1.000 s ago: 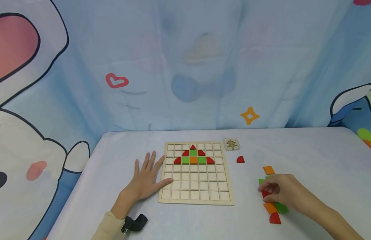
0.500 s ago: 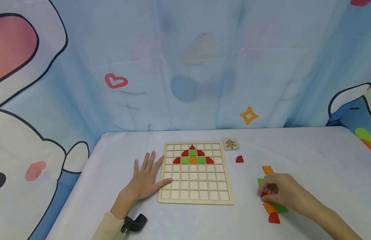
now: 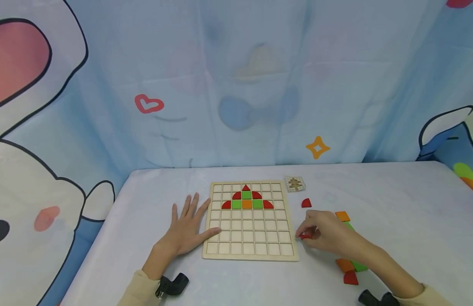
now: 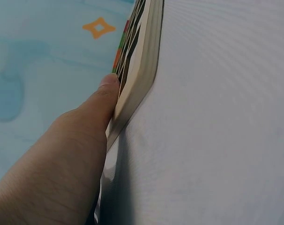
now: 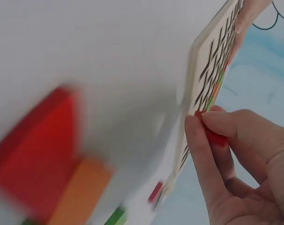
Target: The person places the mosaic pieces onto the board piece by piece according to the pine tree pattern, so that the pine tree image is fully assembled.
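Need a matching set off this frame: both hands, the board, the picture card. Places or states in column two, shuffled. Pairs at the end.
Column one
1. Left hand
2. Gridded board
3. Picture card
4. Right hand

Column two
A. Lies beside the board's far right corner
B. Pinches a red piece
C. Fingers spread, at the board's left edge
D. Bears a small red triangle at the top of a coloured pattern

Pairs: 1-C, 2-D, 3-A, 4-B

Bare hands (image 3: 186, 233), beige sleeves (image 3: 140, 290), black wrist devices (image 3: 174, 284)
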`<state>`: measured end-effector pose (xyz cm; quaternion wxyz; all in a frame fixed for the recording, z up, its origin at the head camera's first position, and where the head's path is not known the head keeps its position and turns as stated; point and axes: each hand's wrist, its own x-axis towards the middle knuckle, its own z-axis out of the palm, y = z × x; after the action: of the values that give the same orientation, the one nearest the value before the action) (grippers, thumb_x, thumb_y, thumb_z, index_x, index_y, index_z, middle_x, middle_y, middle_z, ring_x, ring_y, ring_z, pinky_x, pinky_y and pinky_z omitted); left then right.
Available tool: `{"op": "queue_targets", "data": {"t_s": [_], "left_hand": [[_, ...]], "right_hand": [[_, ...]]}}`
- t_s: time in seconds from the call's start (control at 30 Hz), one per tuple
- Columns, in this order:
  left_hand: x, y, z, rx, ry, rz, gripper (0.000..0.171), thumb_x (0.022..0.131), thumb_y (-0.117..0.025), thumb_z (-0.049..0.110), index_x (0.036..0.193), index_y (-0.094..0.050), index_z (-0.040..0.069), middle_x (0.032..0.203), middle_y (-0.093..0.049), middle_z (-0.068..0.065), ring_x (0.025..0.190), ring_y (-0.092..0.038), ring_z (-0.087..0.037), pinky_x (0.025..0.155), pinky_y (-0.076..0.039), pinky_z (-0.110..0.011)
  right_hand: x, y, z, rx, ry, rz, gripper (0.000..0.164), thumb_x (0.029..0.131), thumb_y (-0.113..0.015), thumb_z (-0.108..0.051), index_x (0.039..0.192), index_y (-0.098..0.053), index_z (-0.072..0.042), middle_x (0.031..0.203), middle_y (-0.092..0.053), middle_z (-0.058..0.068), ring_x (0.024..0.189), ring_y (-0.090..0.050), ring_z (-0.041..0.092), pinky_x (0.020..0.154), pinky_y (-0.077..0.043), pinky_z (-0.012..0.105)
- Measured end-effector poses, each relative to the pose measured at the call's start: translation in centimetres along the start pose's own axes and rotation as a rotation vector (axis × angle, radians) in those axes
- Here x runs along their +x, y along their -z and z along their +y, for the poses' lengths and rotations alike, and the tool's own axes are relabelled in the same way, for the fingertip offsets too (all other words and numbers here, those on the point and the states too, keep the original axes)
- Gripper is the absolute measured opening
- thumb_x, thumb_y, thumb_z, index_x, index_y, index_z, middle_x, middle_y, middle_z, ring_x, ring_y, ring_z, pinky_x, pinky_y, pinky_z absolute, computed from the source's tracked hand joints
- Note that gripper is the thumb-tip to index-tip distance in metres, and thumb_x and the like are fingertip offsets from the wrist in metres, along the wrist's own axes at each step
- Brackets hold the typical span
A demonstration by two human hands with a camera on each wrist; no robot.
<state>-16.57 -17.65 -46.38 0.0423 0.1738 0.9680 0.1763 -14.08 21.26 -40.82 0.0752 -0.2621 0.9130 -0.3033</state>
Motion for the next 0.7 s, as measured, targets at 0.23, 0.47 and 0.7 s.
{"op": "queue_targets", "data": {"t_s": [0.23, 0.47, 0.7], "left_hand": [[-0.1, 0.0, 0.2, 0.009, -0.016, 0.031, 0.091, 0.098, -0.058, 0.066, 0.167, -0.027, 0.015, 0.173, -0.011, -0.022, 0.16, -0.004, -0.044, 0.118, 0.001, -0.076], [0.0, 0.2, 0.2, 0.021, 0.003, -0.01, 0.091, 0.098, -0.057, 0.065, 0.168, -0.024, 0.017, 0.174, -0.008, -0.021, 0.16, -0.001, -0.043, 0.119, 0.003, -0.076], [0.2, -0.1, 0.0, 0.035, 0.019, -0.02, 0.093, 0.098, -0.054, 0.069, 0.169, -0.022, 0.019, 0.175, -0.007, -0.018, 0.161, 0.002, -0.04, 0.119, 0.004, -0.074]], "right_hand": [[3.5, -1.3, -2.4, 0.147, 0.071, 0.023, 0.019, 0.083, -0.087, -0.001, 0.081, -0.074, -0.014, 0.077, -0.064, -0.011, 0.069, -0.056, 0.004, 0.063, -0.053, 0.022], [6.4, -2.9, -4.2, 0.198, 0.135, -0.008, 0.015, 0.085, -0.083, 0.004, 0.098, -0.082, -0.003, 0.084, -0.066, -0.006, 0.075, -0.057, 0.006, 0.067, -0.055, 0.022], [8.8, -3.8, -5.1, 0.216, 0.145, 0.005, 0.008, 0.087, -0.082, 0.001, 0.093, -0.081, -0.004, 0.084, -0.069, -0.005, 0.077, -0.061, 0.007, 0.07, -0.056, 0.023]]}}
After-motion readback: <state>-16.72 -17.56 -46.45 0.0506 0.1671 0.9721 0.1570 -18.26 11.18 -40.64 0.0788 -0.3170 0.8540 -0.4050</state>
